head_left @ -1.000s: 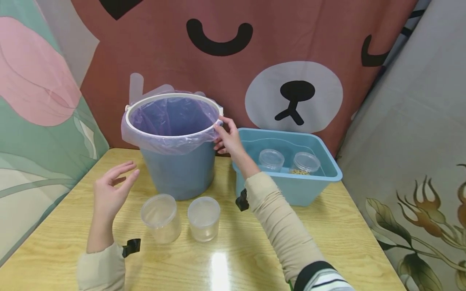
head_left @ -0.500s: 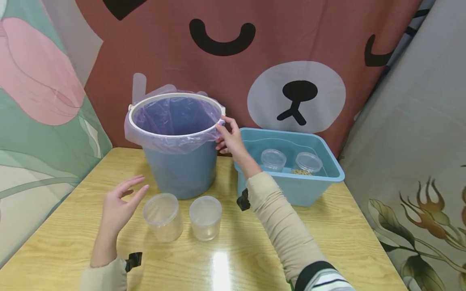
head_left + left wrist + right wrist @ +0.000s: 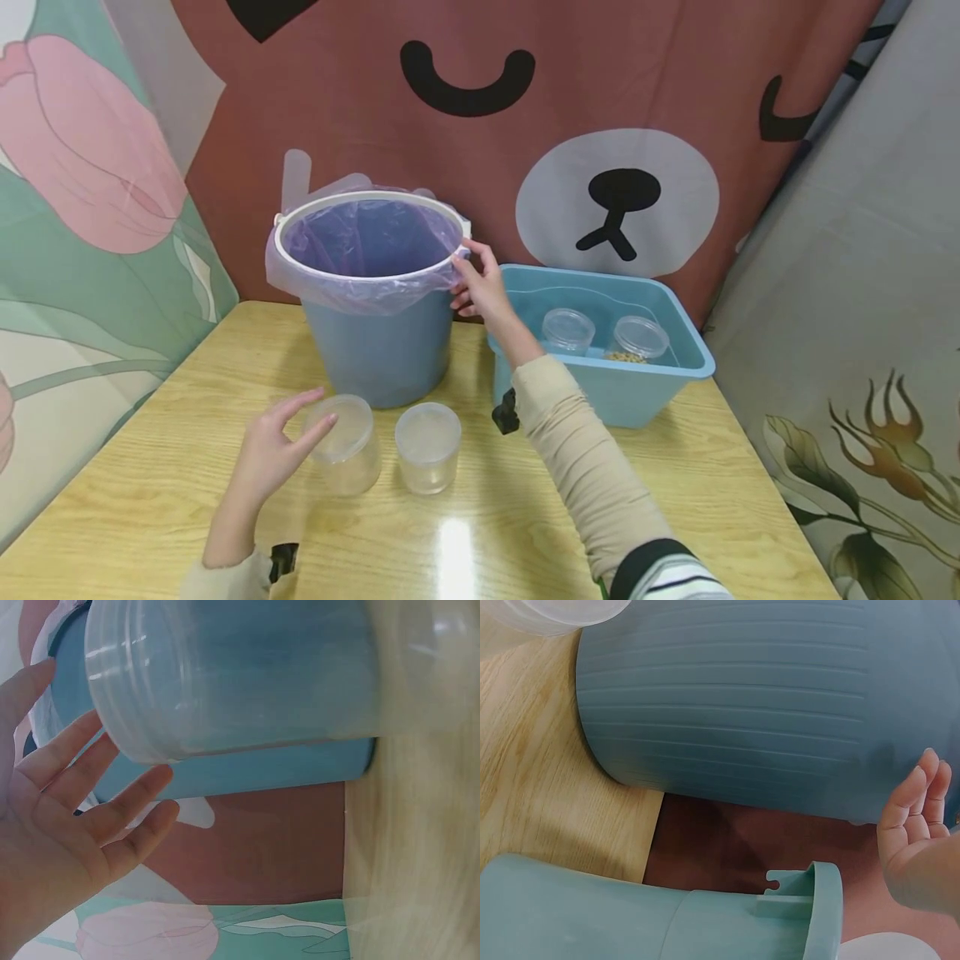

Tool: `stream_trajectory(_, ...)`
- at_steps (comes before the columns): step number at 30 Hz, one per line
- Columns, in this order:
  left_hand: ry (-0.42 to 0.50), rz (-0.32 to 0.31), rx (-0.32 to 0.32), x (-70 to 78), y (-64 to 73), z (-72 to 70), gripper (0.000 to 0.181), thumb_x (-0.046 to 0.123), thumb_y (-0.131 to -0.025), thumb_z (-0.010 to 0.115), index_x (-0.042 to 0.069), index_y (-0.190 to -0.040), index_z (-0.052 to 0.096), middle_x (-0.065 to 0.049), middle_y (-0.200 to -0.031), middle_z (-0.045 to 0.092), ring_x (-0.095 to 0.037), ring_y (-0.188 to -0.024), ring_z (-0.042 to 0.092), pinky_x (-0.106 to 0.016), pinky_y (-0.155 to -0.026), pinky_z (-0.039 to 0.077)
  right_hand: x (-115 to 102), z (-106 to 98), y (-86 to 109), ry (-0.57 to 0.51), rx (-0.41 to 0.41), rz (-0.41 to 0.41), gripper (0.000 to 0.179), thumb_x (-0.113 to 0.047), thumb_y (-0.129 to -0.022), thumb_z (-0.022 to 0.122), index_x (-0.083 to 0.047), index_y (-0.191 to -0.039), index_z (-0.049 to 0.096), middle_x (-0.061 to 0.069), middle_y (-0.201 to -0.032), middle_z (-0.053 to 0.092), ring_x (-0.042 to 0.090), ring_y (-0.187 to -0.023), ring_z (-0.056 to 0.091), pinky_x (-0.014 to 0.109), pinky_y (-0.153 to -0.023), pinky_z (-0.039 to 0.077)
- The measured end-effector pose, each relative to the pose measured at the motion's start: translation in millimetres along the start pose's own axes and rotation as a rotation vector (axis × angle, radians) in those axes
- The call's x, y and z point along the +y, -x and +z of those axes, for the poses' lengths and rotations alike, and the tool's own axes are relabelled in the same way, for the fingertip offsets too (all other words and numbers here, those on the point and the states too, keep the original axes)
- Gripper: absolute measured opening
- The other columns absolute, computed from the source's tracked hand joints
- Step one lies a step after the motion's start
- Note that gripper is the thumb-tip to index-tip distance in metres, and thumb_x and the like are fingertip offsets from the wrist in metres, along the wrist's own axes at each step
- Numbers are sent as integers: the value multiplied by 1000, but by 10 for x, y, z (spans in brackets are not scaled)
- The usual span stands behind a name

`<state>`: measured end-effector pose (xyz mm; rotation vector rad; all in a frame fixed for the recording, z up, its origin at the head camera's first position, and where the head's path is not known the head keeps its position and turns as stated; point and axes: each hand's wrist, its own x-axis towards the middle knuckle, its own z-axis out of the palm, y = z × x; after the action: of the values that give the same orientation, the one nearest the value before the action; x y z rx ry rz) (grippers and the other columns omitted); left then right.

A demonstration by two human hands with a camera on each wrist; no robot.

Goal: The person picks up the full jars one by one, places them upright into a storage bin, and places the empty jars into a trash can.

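Note:
A blue trash bin (image 3: 378,354) stands on the table, lined with a thin purple bag (image 3: 352,296) under a white ring (image 3: 367,277). At the ring's right side, my right hand (image 3: 483,287) pinches the rim between thumb and forefinger; the right wrist view shows its other fingers bent beside the bin wall. In front of the bin stand two clear plastic jars. My left hand (image 3: 268,450) is beside the left jar (image 3: 351,462), fingers spread and holding nothing. The left wrist view shows the fingertips (image 3: 159,774) right at that jar's rim. The right jar (image 3: 429,462) stands untouched.
A light blue tub (image 3: 600,383) stands right of the bin. Inside it are two lidded clear jars, one (image 3: 567,332) without visible contents, the other (image 3: 640,340) with yellowish bits. A bear-print curtain (image 3: 465,150) hangs behind the wood-grain table (image 3: 390,542).
My left hand has moved right and down toward the left jar, until it overlaps the jar in the head view. The right hand stays at the bin rim. The head view has shifted slightly.

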<state>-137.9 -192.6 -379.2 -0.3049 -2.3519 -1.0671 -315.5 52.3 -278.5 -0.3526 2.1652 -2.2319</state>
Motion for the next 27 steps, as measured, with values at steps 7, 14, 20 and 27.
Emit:
stream_trajectory(7,-19,-2,-84,-18,63,34,35,15,-77,71,-4,-105,62,-17,-109,60,-37,-105,51,-51,-88,36,-3,-2,6,5,-5,-1,46,-30,-90,54,-24,-133,38,8,-62,51,17,-41,51,30,-42,44)
stream_trajectory(14,-7,-19,-135,-26,89,40,42,17,-73,74,-4,-107,62,-17,-115,57,-38,-108,48,-52,-83,40,-5,-3,8,1,-6,-4,46,-30,-90,53,-24,-133,38,9,-62,50,17,-41,51,28,-41,44)
stream_trajectory(20,16,-39,-156,-46,98,66,57,23,-64,81,-4,-110,60,-19,-120,53,-40,-110,46,-53,-85,38,0,-5,8,-5,-9,-6,45,-30,-90,54,-24,-132,38,9,-62,50,17,-41,50,25,-39,43)
stream_trajectory(27,24,-42,-145,-50,103,90,61,17,-59,83,-5,-111,58,-19,-122,51,-42,-111,44,-54,-82,40,7,-9,3,-9,-14,-6,45,-30,-90,54,-25,-132,38,9,-63,50,17,-41,50,25,-39,43)
